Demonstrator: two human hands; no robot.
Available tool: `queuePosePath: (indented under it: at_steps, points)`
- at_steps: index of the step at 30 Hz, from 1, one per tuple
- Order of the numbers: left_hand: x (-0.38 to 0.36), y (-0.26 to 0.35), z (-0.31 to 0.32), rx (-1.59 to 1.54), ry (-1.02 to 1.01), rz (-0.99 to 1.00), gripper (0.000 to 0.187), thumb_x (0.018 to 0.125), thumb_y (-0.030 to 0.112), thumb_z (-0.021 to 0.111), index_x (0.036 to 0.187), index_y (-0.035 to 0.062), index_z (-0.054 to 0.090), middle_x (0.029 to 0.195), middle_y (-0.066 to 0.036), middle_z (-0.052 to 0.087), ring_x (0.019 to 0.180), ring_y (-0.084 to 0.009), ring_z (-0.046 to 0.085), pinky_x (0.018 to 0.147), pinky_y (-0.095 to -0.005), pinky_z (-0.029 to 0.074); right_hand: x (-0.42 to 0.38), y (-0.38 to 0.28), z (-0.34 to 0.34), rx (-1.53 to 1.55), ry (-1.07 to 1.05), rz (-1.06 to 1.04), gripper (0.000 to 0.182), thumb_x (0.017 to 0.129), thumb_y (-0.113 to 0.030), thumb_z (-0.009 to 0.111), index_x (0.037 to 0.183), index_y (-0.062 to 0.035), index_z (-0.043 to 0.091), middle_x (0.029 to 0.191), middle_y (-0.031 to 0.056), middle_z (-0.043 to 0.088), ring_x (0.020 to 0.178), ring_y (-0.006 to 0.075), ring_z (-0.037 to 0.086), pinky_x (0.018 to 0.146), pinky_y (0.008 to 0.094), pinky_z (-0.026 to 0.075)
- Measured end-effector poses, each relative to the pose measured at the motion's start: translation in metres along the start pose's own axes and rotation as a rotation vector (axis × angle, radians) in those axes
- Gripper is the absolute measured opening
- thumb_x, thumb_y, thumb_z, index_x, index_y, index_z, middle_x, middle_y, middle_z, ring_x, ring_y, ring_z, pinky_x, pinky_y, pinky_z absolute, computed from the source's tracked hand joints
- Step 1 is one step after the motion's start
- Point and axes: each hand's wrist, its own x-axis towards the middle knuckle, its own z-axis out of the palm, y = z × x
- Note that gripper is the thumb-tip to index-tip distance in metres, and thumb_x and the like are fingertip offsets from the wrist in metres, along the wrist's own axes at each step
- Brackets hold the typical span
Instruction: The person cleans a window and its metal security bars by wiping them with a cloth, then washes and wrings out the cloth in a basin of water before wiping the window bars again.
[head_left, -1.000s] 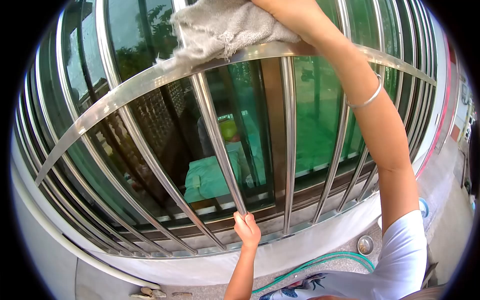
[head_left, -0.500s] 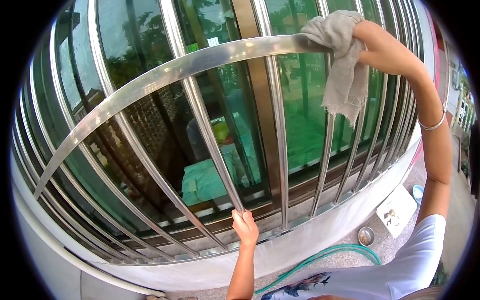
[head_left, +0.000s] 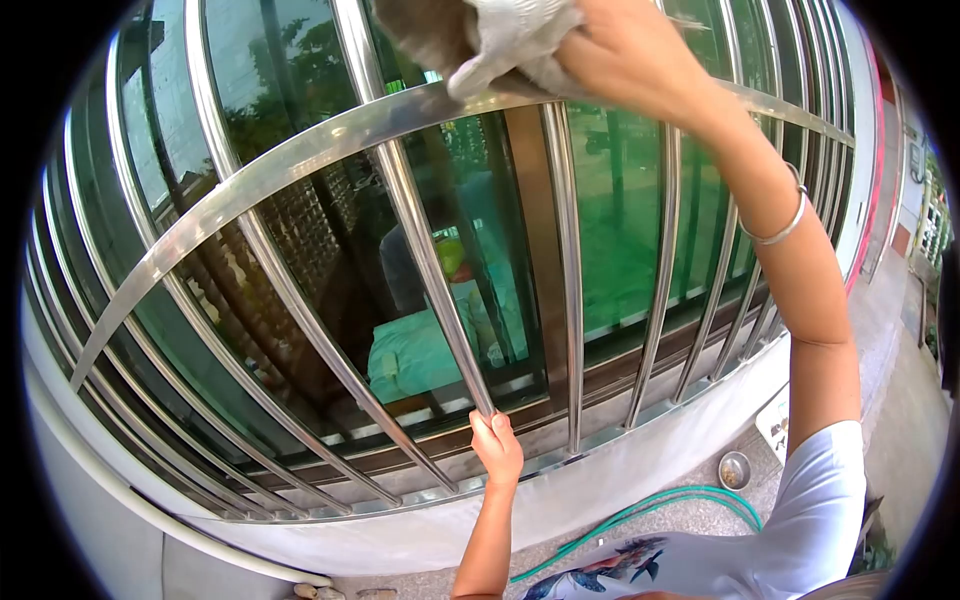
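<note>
Low on the window grille, my left hand is wrapped round the bottom of an upright metal bar. My right hand is up at the top of the view, closed on a grey cloth with a frayed edge. The cloth lies over the flat horizontal metal band that crosses the bars and hides part of it. Its left part is smeared by motion. A bracelet circles my right forearm.
Behind the bars is green-tinted window glass, with teal fabric showing inside. On the ground to the lower right lie a green hose, a metal bowl and a partly hidden white board. A white ledge runs under the grille.
My right hand has swept the cloth leftward and slightly up along the band. My left hand keeps its grip on the same bar. My right arm now covers more of the white board.
</note>
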Motion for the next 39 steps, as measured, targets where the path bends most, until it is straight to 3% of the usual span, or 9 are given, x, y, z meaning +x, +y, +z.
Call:
queuePosePath:
  at_steps: [7,9,13,19,22,25,29,36,39]
  points:
    - [0.0,0.007,-0.001,0.002,-0.018,-0.028,0.03,0.098,0.031,0.045,0.085,0.0041,0.042,0.061,-0.002,0.045,0.052,-0.0099,0.042,0.049,-0.026,0.037,0.019,-0.024,0.032,-0.158,-0.331,0.11,0.03,0.082,-0.027,0.051,0.098,-0.0028,0.058,0.091,0.0226,0.063,0.086,0.0397,0.06,0.08,0.0487,0.044]
    - [0.0,0.006,-0.001,-0.009,-0.028,-0.021,0.031,0.098,0.033,0.044,0.086,0.0041,0.042,0.062,-0.002,0.045,0.053,-0.0099,0.042,0.049,-0.0258,0.036,-0.011,-0.006,0.035,0.044,0.039,-0.319,0.03,0.079,-0.021,0.055,0.105,-0.0044,0.057,0.103,0.0179,0.061,0.097,0.0349,0.057,0.085,0.0449,0.044]
    - [-0.001,0.002,-0.003,-0.068,-0.052,-0.074,0.038,0.098,0.04,0.044,0.088,0.0032,0.043,0.065,-0.001,0.045,0.055,-0.009,0.042,0.05,-0.0252,0.036,-0.055,0.047,0.005,-0.232,0.097,-0.417,0.04,0.074,-0.01,0.061,0.114,-0.0065,0.056,0.117,0.0159,0.056,0.112,0.0301,0.053,0.094,0.0426,0.041]
    - [-0.002,0.003,0.001,-0.058,-0.021,-0.075,0.039,0.098,0.04,0.044,0.089,0.0028,0.042,0.065,-0.001,0.045,0.056,-0.0087,0.042,0.051,-0.0246,0.035,-0.169,0.152,-0.083,-0.715,-0.047,0.106,0.035,0.078,-0.003,0.049,0.112,-0.0043,0.058,0.109,0.0078,0.061,0.095,0.0193,0.06,0.086,0.0304,0.045]
    - [-0.002,-0.002,0.006,-0.019,0.027,0.008,0.031,0.099,0.034,0.042,0.092,0.0042,0.042,0.067,0.001,0.04,0.054,-0.0046,0.035,0.046,-0.0206,0.029,-0.193,0.113,-0.085,0.072,0.266,0.747,0.021,0.087,-0.011,0.053,0.107,-0.0056,0.056,0.101,0.0039,0.059,0.088,0.0118,0.056,0.08,0.0267,0.045]
    - [-0.002,-0.002,0.005,-0.006,0.023,0.008,0.031,0.099,0.034,0.042,0.092,0.0043,0.042,0.066,0.002,0.039,0.054,-0.0048,0.035,0.046,-0.0209,0.028,-0.195,0.038,-0.062,0.604,0.296,0.879,0.013,0.087,-0.011,0.057,0.098,-0.0071,0.052,0.088,-0.0013,0.054,0.078,0.008,0.052,0.073,0.0243,0.044]
    - [-0.001,-0.006,-0.001,-0.018,-0.03,0.024,0.03,0.099,0.033,0.043,0.09,0.0047,0.042,0.065,0.001,0.04,0.054,-0.0053,0.035,0.047,-0.0215,0.03,-0.203,0.006,0.0,0.72,-0.272,0.731,0.018,0.083,-0.004,0.059,0.098,-0.0073,0.05,0.09,-0.0028,0.051,0.084,0.006,0.049,0.077,0.0203,0.039]
    - [-0.002,-0.014,-0.002,0.075,-0.018,0.052,0.035,0.098,0.037,0.044,0.088,0.0039,0.042,0.064,0.0,0.045,0.054,-0.0072,0.041,0.048,-0.0229,0.036,-0.155,-0.015,0.084,1.23,0.03,1.048,0.026,0.084,-0.003,0.058,0.11,-0.0058,0.053,0.1,0.0011,0.057,0.094,0.0095,0.054,0.083,0.0242,0.043]
    - [-0.003,-0.013,-0.001,0.099,-0.012,0.04,0.028,0.095,0.03,0.049,0.095,0.0023,0.047,0.064,-0.01,0.05,0.054,-0.0248,0.05,0.054,-0.0335,0.043,-0.132,0.003,0.116,1.388,0.292,1.124,0.028,0.086,-0.003,0.056,0.114,-0.0048,0.054,0.102,0.0033,0.058,0.095,0.011,0.055,0.083,0.0251,0.045]
